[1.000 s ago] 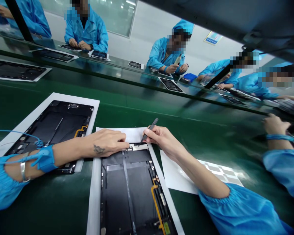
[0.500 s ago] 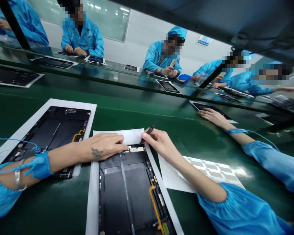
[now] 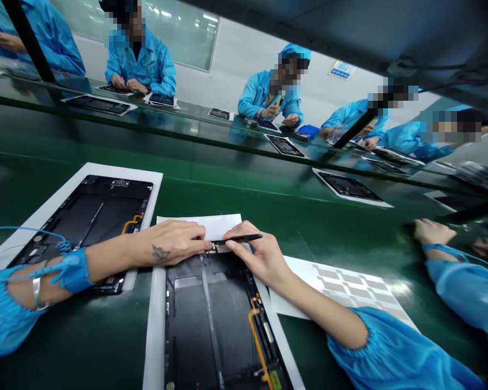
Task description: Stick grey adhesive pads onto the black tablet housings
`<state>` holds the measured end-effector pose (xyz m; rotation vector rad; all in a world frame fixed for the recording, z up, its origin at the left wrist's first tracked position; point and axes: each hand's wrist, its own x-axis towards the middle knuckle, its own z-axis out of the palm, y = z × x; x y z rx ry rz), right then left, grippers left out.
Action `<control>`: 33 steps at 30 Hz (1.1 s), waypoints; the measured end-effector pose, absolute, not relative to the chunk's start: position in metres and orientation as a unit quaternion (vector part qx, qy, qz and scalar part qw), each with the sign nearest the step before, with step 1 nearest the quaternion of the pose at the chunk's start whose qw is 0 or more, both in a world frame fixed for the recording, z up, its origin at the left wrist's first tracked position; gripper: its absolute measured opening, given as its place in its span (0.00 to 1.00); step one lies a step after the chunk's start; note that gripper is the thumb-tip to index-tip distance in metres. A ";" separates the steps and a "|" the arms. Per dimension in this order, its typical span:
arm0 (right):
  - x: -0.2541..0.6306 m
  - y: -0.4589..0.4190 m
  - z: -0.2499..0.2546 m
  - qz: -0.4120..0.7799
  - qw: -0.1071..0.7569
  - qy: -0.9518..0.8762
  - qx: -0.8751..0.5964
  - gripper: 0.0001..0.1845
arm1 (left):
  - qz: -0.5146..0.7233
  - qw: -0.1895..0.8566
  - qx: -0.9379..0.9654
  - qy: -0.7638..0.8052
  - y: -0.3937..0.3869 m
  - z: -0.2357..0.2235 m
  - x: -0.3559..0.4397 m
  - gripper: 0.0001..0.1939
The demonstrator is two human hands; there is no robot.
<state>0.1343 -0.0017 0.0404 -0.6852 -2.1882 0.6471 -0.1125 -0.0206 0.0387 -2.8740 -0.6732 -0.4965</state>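
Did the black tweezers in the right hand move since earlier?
Yes: the tweezers swung from steep to nearly level, judged against the top edge of the tablet housing.

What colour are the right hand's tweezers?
Black: slim pointed tweezers in the bare right hand, best in head view.

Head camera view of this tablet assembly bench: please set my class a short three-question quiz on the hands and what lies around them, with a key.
1. Which hand holds the black tweezers: the left hand or the right hand?
2. True or false: the blue wrist strap is worn on the left forearm.
3. Fill the gap: the sheet of grey pads lies to the ____ of the tablet housing.

Key: 1. right hand; 2. true; 3. right.
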 end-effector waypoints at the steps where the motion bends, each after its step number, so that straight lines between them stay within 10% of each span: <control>1: 0.135 -0.002 0.041 0.253 0.368 -0.855 -0.263 0.14 | -0.165 0.075 -0.957 -0.225 -0.021 0.039 -0.112 0.14; 33: 0.163 0.002 0.036 0.486 0.409 -0.591 -0.498 0.23 | -0.169 0.060 -0.959 -0.219 -0.022 0.039 -0.101 0.17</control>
